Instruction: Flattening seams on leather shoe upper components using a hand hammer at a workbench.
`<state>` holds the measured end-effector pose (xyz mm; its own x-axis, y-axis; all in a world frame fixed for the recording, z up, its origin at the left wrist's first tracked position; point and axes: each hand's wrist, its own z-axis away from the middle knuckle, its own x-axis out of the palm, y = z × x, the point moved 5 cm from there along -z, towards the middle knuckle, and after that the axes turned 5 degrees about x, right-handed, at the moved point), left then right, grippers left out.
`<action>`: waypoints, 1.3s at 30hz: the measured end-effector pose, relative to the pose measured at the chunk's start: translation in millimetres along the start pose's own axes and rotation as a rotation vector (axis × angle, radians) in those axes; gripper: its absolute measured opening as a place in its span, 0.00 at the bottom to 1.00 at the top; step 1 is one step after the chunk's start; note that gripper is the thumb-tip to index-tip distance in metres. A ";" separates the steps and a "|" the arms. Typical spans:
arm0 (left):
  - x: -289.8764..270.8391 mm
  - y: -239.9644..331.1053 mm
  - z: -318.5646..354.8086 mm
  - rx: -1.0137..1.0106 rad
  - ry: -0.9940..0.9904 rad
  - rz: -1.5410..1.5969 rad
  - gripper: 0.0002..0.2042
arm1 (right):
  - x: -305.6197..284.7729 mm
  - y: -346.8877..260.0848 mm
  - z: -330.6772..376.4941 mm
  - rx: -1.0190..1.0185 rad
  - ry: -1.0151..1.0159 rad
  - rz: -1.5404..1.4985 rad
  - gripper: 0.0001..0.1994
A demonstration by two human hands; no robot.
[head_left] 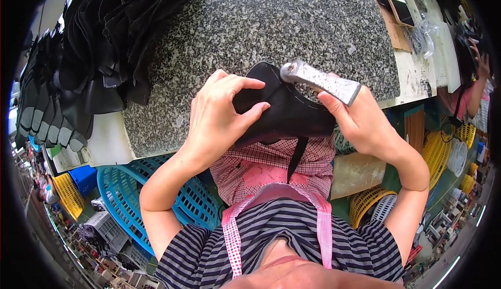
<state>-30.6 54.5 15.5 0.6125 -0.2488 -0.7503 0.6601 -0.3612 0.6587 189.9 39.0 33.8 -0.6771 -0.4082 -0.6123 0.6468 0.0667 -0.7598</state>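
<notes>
Now my hands work a black leather piece (284,111) at the near edge of the speckled stone counter (250,22).

My left hand (219,116) pinches the piece between thumb and fingers (249,84); my right hand (360,119) is closed around a grey metal hammer (321,81) resting on its top edge. Stacked black pieces (104,43) lie far left.

A worker's own clothing, seen from above: a short-sleeved T-shirt (292,237) in dark grey and pale grey horizontal stripes, its sleeves ending above the elbows and both forearms bare. Over it lies an apron (271,171) of red-and-white check with a plain pink panel at the chest, hung from pink checked straps (232,242) that run up over each shoulder. The left hand (219,114) and right hand (360,122) are bare, without gloves, rings or a watch.
</notes>
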 end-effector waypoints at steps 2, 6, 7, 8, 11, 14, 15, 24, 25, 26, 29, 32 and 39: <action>-0.2 -2.4 3.4 0.000 0.024 0.056 0.15 | 0.7 -2.4 1.1 0.065 -0.044 -0.018 0.09; 2.0 0.7 0.2 0.028 0.002 0.094 0.14 | 6.7 -1.4 9.7 -0.066 0.021 -0.011 0.07; 3.3 -0.3 0.6 0.044 0.022 0.101 0.15 | 9.5 2.5 6.5 -0.063 0.001 0.025 0.07; 3.5 -0.5 0.5 0.061 0.042 0.109 0.16 | 10.8 5.1 3.4 -0.060 -0.020 0.061 0.08; 4.0 -7.6 5.9 0.008 0.017 0.128 0.14 | -6.5 -19.0 0.4 -0.158 0.101 -0.019 0.07; 2.6 -0.5 0.9 0.005 -0.005 0.099 0.13 | -2.2 -19.7 12.6 -0.147 0.101 -0.072 0.06; 3.4 -2.0 0.8 0.005 -0.006 0.098 0.13 | 11.4 -5.0 11.8 0.081 -0.053 0.001 0.06; 3.5 -3.3 0.4 0.006 -0.020 0.113 0.13 | 21.1 -8.7 4.4 -0.099 -0.076 0.107 0.10; 3.2 -4.0 0.8 0.013 -0.014 0.097 0.13 | 18.5 -9.1 2.0 -0.013 -0.120 0.076 0.08; 2.9 -4.7 1.0 0.020 -0.009 0.081 0.13 | 14.7 -14.9 3.1 -0.014 -0.120 0.076 0.08; 0.7 -2.6 3.1 0.010 -0.007 0.092 0.12 | 2.3 -39.3 8.6 -0.250 0.116 -0.063 0.06; 0.4 -0.6 1.9 0.054 0.015 0.088 0.12 | 27.6 -12.5 8.9 -0.007 -0.104 0.017 0.06; -3.2 -6.7 23.9 0.052 0.069 0.089 0.10 | 18.4 -17.3 -1.3 -0.043 -0.074 0.084 0.07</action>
<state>-47.4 36.2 12.2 0.6972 -0.2200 -0.6823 0.5796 -0.3871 0.7171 165.7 31.5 35.3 -0.5925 -0.4652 -0.6577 0.6835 0.1418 -0.7160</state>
